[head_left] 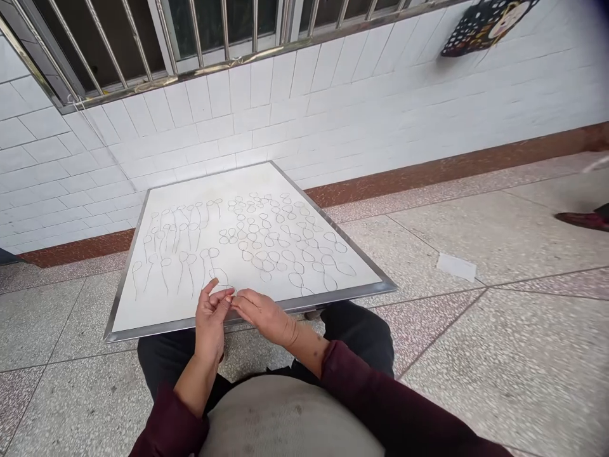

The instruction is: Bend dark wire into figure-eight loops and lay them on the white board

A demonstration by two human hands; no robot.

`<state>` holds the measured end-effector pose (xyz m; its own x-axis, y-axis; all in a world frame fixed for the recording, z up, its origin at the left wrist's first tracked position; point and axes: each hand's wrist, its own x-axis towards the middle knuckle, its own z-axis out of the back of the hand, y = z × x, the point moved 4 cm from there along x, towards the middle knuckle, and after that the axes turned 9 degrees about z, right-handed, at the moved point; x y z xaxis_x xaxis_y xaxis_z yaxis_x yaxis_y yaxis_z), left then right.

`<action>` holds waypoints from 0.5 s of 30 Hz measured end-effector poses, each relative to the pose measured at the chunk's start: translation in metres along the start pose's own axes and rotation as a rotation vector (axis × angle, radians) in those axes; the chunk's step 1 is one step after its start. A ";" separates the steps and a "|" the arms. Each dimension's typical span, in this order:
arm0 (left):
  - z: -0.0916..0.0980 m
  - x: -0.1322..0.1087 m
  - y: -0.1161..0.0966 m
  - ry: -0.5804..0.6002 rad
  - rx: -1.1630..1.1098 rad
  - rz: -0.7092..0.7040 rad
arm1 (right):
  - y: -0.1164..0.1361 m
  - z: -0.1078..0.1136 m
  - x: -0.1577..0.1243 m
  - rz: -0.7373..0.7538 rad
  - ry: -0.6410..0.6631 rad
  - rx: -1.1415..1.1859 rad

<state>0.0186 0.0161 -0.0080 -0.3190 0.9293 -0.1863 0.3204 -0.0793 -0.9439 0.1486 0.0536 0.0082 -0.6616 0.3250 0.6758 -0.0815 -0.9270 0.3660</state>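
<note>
Against a white-tiled wall [204, 133] under a barred window [209, 32], I sit above a terrazzo floor [499, 362] with a metal-framed white board [333, 298] across my dark trousers [361, 336], which brings its near edge within reach of my hands. Rows of thin wire loops [266, 247] lie flat on it. My left hand [212, 324] and right hand [264, 315] meet at that edge, fingertips pressed together, pinching something too fine to make out, just below the nearest loop [219, 276].
</note>
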 end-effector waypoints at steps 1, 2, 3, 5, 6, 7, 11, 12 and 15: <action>-0.002 -0.005 -0.005 0.002 -0.011 -0.004 | 0.005 0.004 0.001 0.003 -0.020 0.036; -0.003 -0.009 -0.010 0.005 -0.017 -0.010 | 0.010 0.008 0.002 0.000 -0.039 0.066; -0.005 -0.014 -0.014 0.013 -0.019 -0.018 | 0.014 0.011 0.003 -0.015 -0.056 0.092; -0.008 -0.024 -0.022 0.034 -0.011 -0.032 | 0.020 0.017 0.005 -0.077 -0.102 0.139; -0.009 -0.028 -0.025 0.046 0.000 -0.034 | 0.022 0.019 0.005 -0.131 -0.131 0.165; -0.010 -0.032 -0.028 0.054 0.015 -0.034 | 0.023 0.022 0.004 -0.201 -0.172 0.200; -0.013 -0.045 -0.033 0.059 0.056 -0.024 | 0.021 0.023 -0.002 -0.564 -0.313 0.518; -0.013 -0.047 -0.033 0.061 0.057 -0.019 | 0.021 0.022 -0.004 -0.635 -0.326 0.627; -0.015 -0.051 -0.033 0.076 0.047 -0.005 | 0.024 0.019 -0.004 -0.735 -0.306 0.860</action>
<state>0.0372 -0.0230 0.0367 -0.2512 0.9542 -0.1625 0.2762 -0.0903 -0.9569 0.1637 0.0338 0.0263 -0.4485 0.8700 0.2048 0.2391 -0.1040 0.9654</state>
